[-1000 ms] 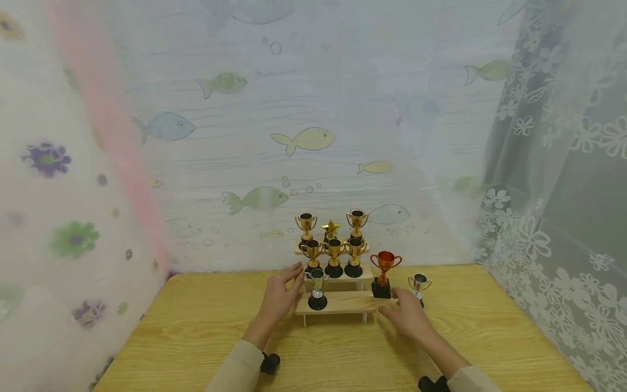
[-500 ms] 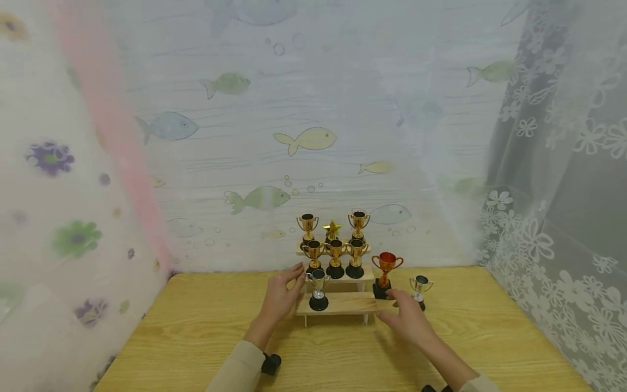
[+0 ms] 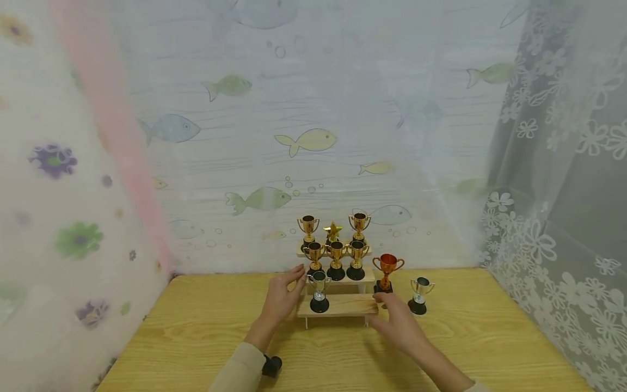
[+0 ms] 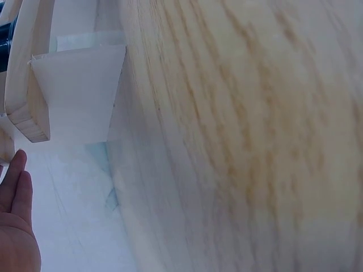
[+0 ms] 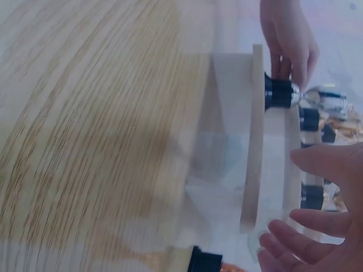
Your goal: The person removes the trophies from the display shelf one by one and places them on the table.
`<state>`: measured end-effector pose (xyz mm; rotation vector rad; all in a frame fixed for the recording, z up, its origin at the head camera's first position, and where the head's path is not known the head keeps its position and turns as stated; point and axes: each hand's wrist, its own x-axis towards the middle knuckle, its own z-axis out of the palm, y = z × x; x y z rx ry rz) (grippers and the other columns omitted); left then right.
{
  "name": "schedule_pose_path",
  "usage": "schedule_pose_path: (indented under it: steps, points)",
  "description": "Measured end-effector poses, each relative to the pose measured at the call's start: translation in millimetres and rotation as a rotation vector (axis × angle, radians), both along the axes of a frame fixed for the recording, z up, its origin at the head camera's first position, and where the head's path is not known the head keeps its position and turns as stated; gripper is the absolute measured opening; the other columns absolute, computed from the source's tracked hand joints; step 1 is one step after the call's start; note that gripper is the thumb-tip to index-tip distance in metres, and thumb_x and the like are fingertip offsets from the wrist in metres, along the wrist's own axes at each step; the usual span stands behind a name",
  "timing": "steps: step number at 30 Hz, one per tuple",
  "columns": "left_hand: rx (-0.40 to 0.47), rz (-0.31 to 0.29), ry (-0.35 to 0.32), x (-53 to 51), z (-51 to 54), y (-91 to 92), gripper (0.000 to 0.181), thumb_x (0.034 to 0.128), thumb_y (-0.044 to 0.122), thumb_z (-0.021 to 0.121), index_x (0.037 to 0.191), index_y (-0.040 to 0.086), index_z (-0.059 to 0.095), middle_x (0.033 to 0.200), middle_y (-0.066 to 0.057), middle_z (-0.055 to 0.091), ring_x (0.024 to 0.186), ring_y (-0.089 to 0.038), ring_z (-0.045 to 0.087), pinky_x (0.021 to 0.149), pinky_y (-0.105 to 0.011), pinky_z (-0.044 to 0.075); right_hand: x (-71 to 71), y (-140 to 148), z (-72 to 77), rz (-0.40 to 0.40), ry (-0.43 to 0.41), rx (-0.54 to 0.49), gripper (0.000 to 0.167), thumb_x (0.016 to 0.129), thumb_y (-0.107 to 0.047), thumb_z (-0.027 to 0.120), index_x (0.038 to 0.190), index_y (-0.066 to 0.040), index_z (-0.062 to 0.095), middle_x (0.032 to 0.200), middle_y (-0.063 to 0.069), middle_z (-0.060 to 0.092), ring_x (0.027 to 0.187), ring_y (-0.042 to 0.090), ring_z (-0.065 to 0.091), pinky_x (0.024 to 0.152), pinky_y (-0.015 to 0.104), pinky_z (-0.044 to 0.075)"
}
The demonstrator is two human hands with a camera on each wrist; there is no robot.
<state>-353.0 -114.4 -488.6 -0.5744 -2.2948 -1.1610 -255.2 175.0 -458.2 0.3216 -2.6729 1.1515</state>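
A three-tier wooden stand (image 3: 338, 306) holds small trophies. Two gold cups and a gold star (image 3: 333, 231) stand on its top tier, three gold cups (image 3: 336, 255) on the middle one, one silver cup (image 3: 319, 288) at the left of the lowest. My left hand (image 3: 282, 296) touches the stand's left side, fingers straight. At the right end of the lowest tier is my right hand (image 3: 399, 324), its fingers spread and holding nothing; in the right wrist view the same hand (image 5: 317, 226) is beside the stand (image 5: 253, 147). A red-orange cup (image 3: 388, 267) stands right of the stand, its base partly hidden.
Another silver cup (image 3: 419, 296) stands farther right on the wooden table (image 3: 206, 326). A black object (image 3: 271, 366) is by my left wrist. A fish-patterned sheet (image 3: 313, 179) hangs behind the table, with lace fabric at the right.
My right hand has moved left, away from the silver cup at the right and in front of the red-orange cup's base. My left hand has stayed at the stand's left side.
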Motion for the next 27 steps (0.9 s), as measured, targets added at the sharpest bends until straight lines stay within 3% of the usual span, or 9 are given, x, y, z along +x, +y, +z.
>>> schedule_pose_path:
  steps: [7, 19, 27]
  points:
    - [-0.001, 0.005, -0.019, 0.3, -0.3, 0.7, 0.032, 0.1019, 0.018, 0.065, 0.124, -0.003, 0.072, 0.135, -0.012, 0.066, 0.123, -0.035, 0.064, 0.104, -0.051, 0.050, 1.7, -18, 0.9, 0.019, 0.006, -0.027, 0.047, 0.088, -0.017, 0.081, 0.127, 0.003, 0.064, 0.119, 0.016, 0.066, 0.108, 0.034, 0.064, 0.093, 0.053, 0.053]
    - [-0.003, 0.016, -0.050, 0.6, 0.7, 1.4, 0.033, 0.1026, 0.021, 0.064, 0.126, -0.002, 0.071, 0.136, -0.011, 0.066, 0.125, -0.033, 0.063, 0.105, -0.050, 0.050, -2.6, -41, 0.1, 0.083, -0.011, -0.076, 0.052, 0.085, -0.016, 0.084, 0.127, 0.005, 0.062, 0.122, 0.019, 0.065, 0.107, 0.036, 0.067, 0.092, 0.054, 0.056]
    - [0.000, 0.012, -0.063, 2.5, 1.3, 1.1, 0.034, 0.1030, 0.020, 0.064, 0.128, -0.002, 0.070, 0.138, -0.010, 0.065, 0.126, -0.032, 0.062, 0.105, -0.051, 0.050, -8.9, -53, -5.1, 0.118, 0.030, -0.059, 0.054, 0.085, -0.019, 0.084, 0.128, 0.007, 0.061, 0.121, 0.020, 0.065, 0.105, 0.034, 0.067, 0.091, 0.053, 0.056]
